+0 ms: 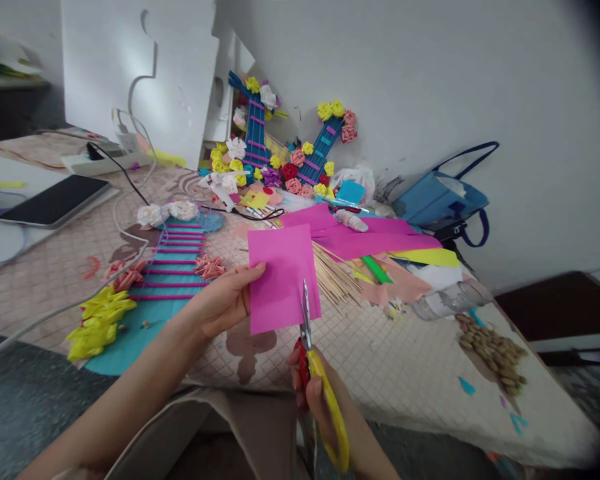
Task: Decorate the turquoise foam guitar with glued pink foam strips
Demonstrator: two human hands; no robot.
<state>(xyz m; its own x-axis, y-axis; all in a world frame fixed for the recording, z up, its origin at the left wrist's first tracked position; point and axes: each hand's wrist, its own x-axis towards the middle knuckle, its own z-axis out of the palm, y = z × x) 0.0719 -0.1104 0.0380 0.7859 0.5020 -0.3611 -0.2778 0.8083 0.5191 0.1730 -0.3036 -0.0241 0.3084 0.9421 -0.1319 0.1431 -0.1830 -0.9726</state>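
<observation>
We are looking at a magenta paper rectangle that is hovering over the near side of the table, its long axis running away from us and a second edge showing along its right side. The scissors are overlapping its lower right corner, their blades pointing away from us, nearly parallel to the long right edge and just inside it. Our left hand is pinching the opposite edge, thumb on the front face; our right hand is closing around the red-and-yellow handles, below the paper, and is sitting nearer to that corner. The blades are appearing almost together, and we are not managing to tell whether one is passing behind the paper. The paper is hiding the left fingertips, while a handle is covering part of the right palm. Just past the right edge, bamboo skewers are fanning out, some ends disappearing behind the paper; farther back, magenta sheets are overlapping so much that we are struggling to count them.
</observation>
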